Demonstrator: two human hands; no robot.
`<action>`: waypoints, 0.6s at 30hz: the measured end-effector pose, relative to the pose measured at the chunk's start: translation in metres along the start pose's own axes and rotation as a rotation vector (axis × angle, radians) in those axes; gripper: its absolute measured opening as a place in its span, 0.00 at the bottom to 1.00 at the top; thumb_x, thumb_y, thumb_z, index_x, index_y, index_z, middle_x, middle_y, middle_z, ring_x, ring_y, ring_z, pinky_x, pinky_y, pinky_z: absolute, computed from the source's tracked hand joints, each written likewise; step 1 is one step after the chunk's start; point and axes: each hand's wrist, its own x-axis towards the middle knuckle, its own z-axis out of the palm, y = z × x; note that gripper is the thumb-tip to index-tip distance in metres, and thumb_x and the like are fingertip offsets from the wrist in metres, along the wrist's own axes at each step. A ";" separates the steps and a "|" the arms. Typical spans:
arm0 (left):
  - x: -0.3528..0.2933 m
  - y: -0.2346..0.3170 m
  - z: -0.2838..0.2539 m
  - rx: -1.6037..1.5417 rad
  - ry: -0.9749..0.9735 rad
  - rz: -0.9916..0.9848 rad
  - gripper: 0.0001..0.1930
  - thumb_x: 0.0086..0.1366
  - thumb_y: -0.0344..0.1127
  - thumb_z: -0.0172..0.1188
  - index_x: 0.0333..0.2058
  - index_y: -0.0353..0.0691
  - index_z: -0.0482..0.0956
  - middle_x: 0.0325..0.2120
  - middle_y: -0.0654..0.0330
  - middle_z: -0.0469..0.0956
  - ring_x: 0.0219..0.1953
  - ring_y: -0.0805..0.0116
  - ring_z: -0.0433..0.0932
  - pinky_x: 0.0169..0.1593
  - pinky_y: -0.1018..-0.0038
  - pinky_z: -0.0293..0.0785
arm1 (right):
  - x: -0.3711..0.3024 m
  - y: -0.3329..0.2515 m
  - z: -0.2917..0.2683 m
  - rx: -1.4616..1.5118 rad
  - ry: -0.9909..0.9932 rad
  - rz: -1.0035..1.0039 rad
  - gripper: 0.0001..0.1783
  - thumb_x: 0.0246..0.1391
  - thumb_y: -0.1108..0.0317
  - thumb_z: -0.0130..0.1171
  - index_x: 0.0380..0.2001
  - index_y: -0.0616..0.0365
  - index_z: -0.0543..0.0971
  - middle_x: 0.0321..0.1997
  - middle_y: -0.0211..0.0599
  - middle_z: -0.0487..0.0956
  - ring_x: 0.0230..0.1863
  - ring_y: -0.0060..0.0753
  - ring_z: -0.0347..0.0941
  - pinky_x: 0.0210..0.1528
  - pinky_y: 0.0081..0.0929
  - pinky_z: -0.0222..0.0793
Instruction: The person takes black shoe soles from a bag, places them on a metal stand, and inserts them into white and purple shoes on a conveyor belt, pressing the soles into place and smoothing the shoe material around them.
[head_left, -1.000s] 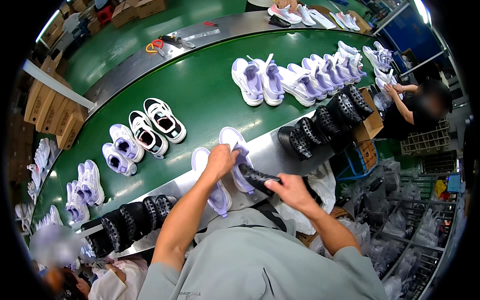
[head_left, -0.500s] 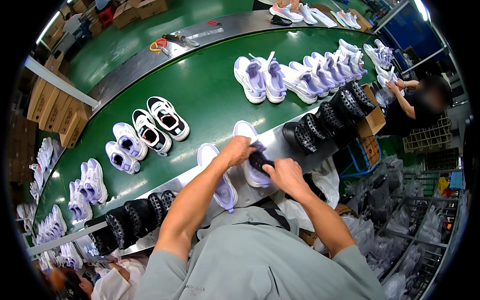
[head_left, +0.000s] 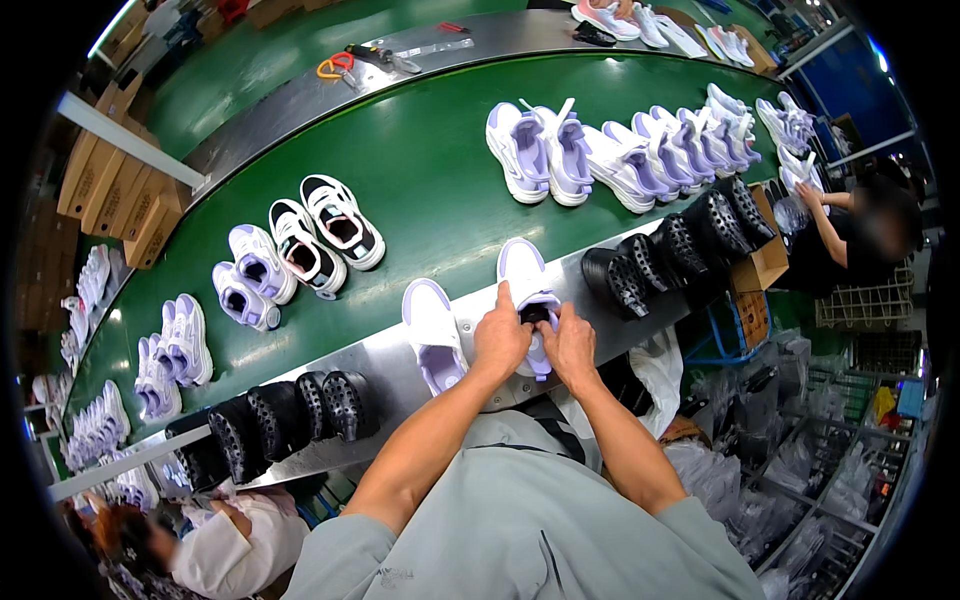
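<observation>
A white and lilac sneaker point(head_left: 520, 262) lies on the metal edge in front of me, toe pointing away. My left hand point(head_left: 503, 338) is closed on the left side of its collar, index finger stretched along the upper. On the other side, my right hand point(head_left: 569, 346) grips the collar near the heel, with the thumb at the opening. Something black point(head_left: 534, 312) shows inside the opening, partly covered by my fingers. Just left of my left hand lies a matching sneaker point(head_left: 428, 312), its opening facing me and untouched.
Black perforated shoe forms line the metal edge at left point(head_left: 275, 415) and right point(head_left: 685, 250). More sneakers stand in groups on the green belt point(head_left: 420, 190). Orange-handled scissors point(head_left: 336, 66) lie on the far ledge. A co-worker point(head_left: 850, 230) handles shoes at right; another person sits lower left.
The black perforated form my right hand held has gone down into the sneaker. Both hands now sit at the collar. My view has shifted slightly.
</observation>
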 end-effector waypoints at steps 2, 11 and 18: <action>-0.002 0.005 0.001 0.000 0.025 -0.018 0.42 0.56 0.40 0.70 0.65 0.31 0.59 0.31 0.38 0.83 0.37 0.37 0.83 0.42 0.52 0.79 | 0.007 0.008 0.008 -0.044 -0.009 0.004 0.17 0.55 0.64 0.65 0.42 0.64 0.74 0.33 0.58 0.82 0.36 0.66 0.79 0.42 0.55 0.73; -0.130 -0.039 -0.096 0.196 0.045 -0.304 0.30 0.61 0.41 0.66 0.58 0.34 0.68 0.34 0.42 0.82 0.38 0.40 0.82 0.42 0.55 0.79 | 0.010 0.012 0.006 -0.043 -0.086 -0.071 0.14 0.57 0.66 0.62 0.43 0.63 0.75 0.39 0.60 0.81 0.41 0.67 0.78 0.45 0.55 0.72; -0.072 -0.060 -0.028 0.024 0.173 -0.159 0.36 0.63 0.37 0.61 0.67 0.29 0.60 0.42 0.38 0.79 0.43 0.41 0.81 0.47 0.51 0.77 | 0.006 0.006 0.007 -0.149 -0.136 -0.152 0.19 0.57 0.58 0.64 0.43 0.61 0.77 0.38 0.57 0.82 0.40 0.64 0.78 0.43 0.52 0.73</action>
